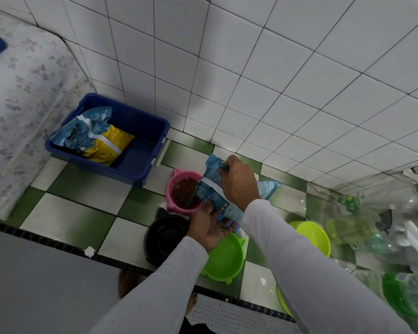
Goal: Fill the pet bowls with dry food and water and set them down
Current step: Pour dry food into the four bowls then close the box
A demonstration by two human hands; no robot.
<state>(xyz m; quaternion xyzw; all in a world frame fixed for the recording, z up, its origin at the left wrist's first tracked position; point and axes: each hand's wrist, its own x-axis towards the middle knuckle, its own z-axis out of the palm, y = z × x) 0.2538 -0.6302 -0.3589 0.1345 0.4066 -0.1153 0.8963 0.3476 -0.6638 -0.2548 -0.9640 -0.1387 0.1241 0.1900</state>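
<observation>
Pink bowl (184,192) on green-white checkered floor (65,210), both hands gripping food bag (212,186)

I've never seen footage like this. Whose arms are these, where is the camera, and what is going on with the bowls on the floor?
No machine here: a person wears a camera on the head, looking down at their own arms. Both hands, left hand below and right hand above, hold a blue food bag tipped toward a pink bowl that already holds brown dry food. On the green and white tiled floor beside it sit a black bowl and a green bowl, both without food. A blue tub by the wall holds another bag.
</observation>
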